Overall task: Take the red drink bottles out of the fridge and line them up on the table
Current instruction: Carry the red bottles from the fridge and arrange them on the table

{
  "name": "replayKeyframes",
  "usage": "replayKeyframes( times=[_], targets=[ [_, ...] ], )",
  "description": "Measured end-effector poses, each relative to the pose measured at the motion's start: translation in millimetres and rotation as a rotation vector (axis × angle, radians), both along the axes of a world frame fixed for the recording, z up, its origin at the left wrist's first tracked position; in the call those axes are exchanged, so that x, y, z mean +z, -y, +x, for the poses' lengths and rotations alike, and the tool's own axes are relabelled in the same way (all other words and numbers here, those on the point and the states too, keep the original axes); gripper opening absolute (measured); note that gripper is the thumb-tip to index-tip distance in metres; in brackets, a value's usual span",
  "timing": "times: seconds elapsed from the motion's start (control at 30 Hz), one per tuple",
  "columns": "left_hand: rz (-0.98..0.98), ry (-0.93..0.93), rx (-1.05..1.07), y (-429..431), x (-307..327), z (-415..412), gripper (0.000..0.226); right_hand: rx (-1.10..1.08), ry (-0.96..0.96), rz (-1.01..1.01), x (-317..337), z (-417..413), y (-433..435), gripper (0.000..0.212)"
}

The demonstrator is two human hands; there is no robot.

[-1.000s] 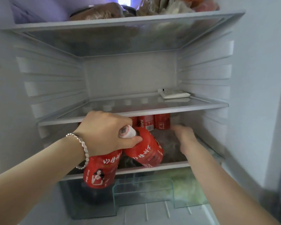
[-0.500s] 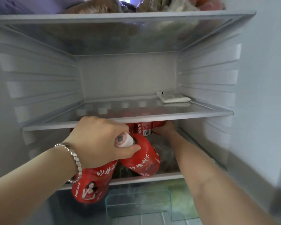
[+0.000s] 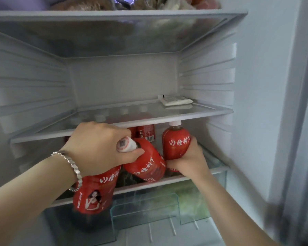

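Head view: the left hand [image 3: 100,148], a silver bracelet [image 3: 73,166] on its wrist, is curled around the necks of two red drink bottles in front of the fridge's lower shelf [image 3: 167,180]. One, the hanging bottle [image 3: 94,192], drops straight down below the fist, past the shelf's front edge. The other, the tilted bottle [image 3: 146,164], leans to the right with its white cap [image 3: 124,146] pinned under the thumb. Just beside it, the right hand [image 3: 188,162] wraps around the lower half of an upright bottle [image 3: 176,144], whose top sits just under the rim of the middle shelf [image 3: 194,115]. Its base is hidden, so whether it rests on the lower shelf cannot be told. More red bottles [image 3: 146,133] stand at the back. A flat white packet [image 3: 175,100] lies on the middle shelf, bagged food [image 3: 89,5] fills the top one, and a clear drawer [image 3: 144,208] sits below.
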State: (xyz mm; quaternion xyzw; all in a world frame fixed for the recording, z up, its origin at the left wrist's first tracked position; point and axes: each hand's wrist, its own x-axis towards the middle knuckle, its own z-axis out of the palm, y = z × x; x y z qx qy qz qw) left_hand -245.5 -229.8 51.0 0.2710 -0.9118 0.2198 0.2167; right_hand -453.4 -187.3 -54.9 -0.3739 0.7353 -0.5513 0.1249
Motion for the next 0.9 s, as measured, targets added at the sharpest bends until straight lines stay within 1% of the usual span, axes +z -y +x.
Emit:
replayKeyframes(
  times=[0.07, 0.13, 0.17, 0.2, 0.27, 0.33, 0.4, 0.43, 0.53, 0.6, 0.67, 0.73, 0.83, 0.9],
  targets=[
    [-0.013, 0.017, -0.002, -0.8, 1.1, 0.4, 0.059, 0.026, -0.005, 0.041, 1.4, 2.3, -11.6, 0.112],
    [-0.016, 0.026, 0.008, -1.7, 1.0, 0.2, 0.057, 0.086, 0.007, 0.127, 6.8, 2.6, -20.2, 0.121],
    [-0.008, 0.03, 0.012, -2.1, 0.6, -0.1, 0.055, 0.101, 0.023, 0.141, 13.6, 4.9, -24.7, 0.12],
    [0.001, 0.035, 0.014, -2.6, 0.4, -0.2, 0.054, 0.098, 0.031, 0.11, 20.5, 4.9, -25.6, 0.116],
    [-0.002, 0.033, 0.009, -2.7, 0.1, -1.2, 0.053, 0.036, 0.022, -0.043, 37.3, 9.3, -26.6, 0.099],
    [-0.02, 0.026, 0.006, -1.9, 0.8, 0.2, 0.055, -0.002, 0.003, -0.209, 52.9, 16.8, -21.3, 0.071],
    [-0.018, 0.019, 0.014, -1.5, 1.0, 1.6, 0.055, -0.011, -0.043, -0.235, 58.1, 21.9, -13.1, 0.036],
    [-0.013, 0.018, 0.016, -1.6, 0.6, 2.3, 0.054, -0.036, -0.081, -0.207, 56.7, 21.9, -9.9, 0.027],
    [-0.028, 0.021, -0.002, -0.4, -0.6, 2.1, 0.056, -0.164, -0.242, -0.105, 55.2, 21.9, -14.9, 0.026],
    [-0.039, 0.02, -0.017, 0.8, -0.5, 1.5, 0.056, -0.278, -0.403, -0.082, 57.8, 25.0, -25.3, 0.028],
    [-0.031, 0.019, -0.016, 1.7, -0.5, 1.4, 0.052, -0.345, -0.492, -0.075, 59.8, 28.6, -34.9, 0.027],
    [-0.025, 0.022, -0.012, 2.5, -1.3, 1.2, 0.049, -0.365, -0.525, -0.01, 63.7, 31.1, -41.6, 0.025],
    [-0.024, 0.021, -0.013, 3.4, -3.9, 1.1, 0.055, -0.373, -0.637, 0.109, 72.6, 34.8, -46.8, 0.029],
    [-0.031, 0.02, -0.008, 3.7, -5.1, -0.8, 0.056, -0.344, -0.695, 0.13, 77.1, 43.3, -48.5, 0.028]
  ],
)
